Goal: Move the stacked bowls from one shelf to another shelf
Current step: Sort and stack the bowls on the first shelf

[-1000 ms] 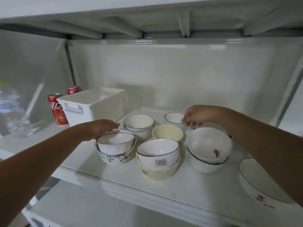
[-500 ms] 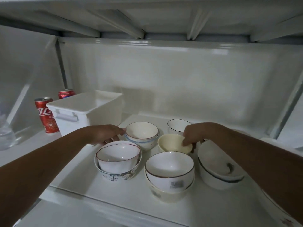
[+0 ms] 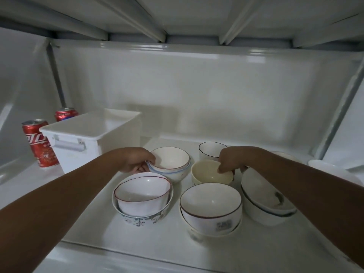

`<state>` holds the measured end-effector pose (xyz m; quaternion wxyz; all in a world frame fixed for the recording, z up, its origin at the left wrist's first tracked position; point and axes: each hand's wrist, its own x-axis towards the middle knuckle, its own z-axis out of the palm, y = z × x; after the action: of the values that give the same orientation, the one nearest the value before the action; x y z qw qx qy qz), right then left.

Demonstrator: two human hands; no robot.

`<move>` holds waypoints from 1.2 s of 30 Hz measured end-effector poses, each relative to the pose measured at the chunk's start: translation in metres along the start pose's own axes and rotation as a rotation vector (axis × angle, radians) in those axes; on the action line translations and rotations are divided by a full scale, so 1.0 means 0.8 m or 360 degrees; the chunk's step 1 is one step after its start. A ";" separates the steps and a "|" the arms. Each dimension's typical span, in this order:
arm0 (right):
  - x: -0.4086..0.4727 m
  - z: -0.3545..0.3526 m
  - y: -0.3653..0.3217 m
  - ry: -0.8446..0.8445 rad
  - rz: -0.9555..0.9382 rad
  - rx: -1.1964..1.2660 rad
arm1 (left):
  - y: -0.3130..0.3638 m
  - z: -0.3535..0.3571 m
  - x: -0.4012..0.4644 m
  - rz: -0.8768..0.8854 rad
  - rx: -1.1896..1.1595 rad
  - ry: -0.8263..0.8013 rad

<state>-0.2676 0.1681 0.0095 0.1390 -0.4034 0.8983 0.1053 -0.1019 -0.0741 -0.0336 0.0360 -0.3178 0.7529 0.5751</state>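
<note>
Stacked bowls (image 3: 210, 208) – white, cream – nested pairs upright on shelf (image 3: 161, 237).

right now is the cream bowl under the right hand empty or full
Empty. The cream bowl stands upright on the shelf, its bare inside visible down to the bottom; the right hand holds its far rim.

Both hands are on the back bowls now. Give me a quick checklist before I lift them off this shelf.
1. Left hand on the blue-rimmed stack: ok, fingers curl on its left rim.
2. Right hand on the cream bowl: ok, fingers hook over its far rim.
3. Blue-rimmed stack nested evenly: ok, the upper bowl sits level.
4. Room to lift: ok, open space under the shelf above.
5. Neighbours apart: not ok, the red-rimmed stack and black-rimmed cup crowd both grips.
6. Grip firm enough to carry: cannot tell.
</note>
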 end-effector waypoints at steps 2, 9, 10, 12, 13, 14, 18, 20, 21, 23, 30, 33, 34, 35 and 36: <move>-0.001 -0.001 -0.004 -0.0021 0.0042 -0.0014 | 0.001 0.001 0.006 0.0023 -0.0068 0.0048; 0.011 -0.003 -0.026 -0.0075 0.0176 -0.0022 | 0.002 -0.002 0.010 0.0075 -0.0095 0.0095; 0.011 -0.004 -0.028 -0.0091 0.0179 0.0042 | 0.000 -0.004 0.010 0.0065 -0.0110 0.0114; 0.012 -0.005 -0.030 -0.0117 0.0196 0.0188 | -0.002 -0.010 0.011 0.0047 -0.0152 0.0167; 0.013 -0.006 -0.032 -0.0131 0.0209 0.0250 | -0.003 -0.014 0.010 0.0037 -0.0181 0.0193; 0.014 -0.006 -0.034 -0.0139 0.0225 0.0316 | -0.003 -0.018 0.009 0.0025 -0.0210 0.0214; 0.024 -0.003 -0.044 -0.0161 0.0284 0.0699 | 0.003 -0.038 0.003 0.0032 -0.0331 0.0305; 0.029 -0.001 -0.053 -0.0141 0.0296 0.0925 | 0.011 -0.041 -0.003 0.0061 -0.0374 0.0337; 0.033 0.000 -0.058 -0.0140 0.0297 0.0998 | 0.016 -0.041 -0.005 0.0071 -0.0374 0.0349; 0.040 0.000 -0.068 -0.0182 0.0310 0.1075 | 0.025 -0.039 -0.009 0.0097 -0.0351 0.0369; 0.050 0.003 -0.084 -0.0178 0.0192 0.1768 | 0.052 -0.037 -0.021 0.0149 -0.0217 0.0442; 0.049 0.006 -0.083 -0.0227 0.0053 0.1962 | 0.058 -0.028 -0.020 0.0136 -0.0131 0.0421; 0.047 0.005 -0.081 -0.0248 0.0028 0.2004 | 0.059 -0.025 -0.018 0.0133 -0.0084 0.0416; 0.043 0.004 -0.079 -0.0265 0.0016 0.2046 | 0.059 -0.021 -0.016 0.0130 -0.0035 0.0418; 0.040 0.002 -0.076 -0.0266 0.0007 0.2087 | 0.060 -0.017 -0.014 0.0129 0.0004 0.0428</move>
<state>-0.2418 0.1066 -0.0075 0.4250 -0.2238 0.7633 -0.4321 -0.1140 -0.0750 0.0159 -0.0882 -0.3612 0.7640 0.5273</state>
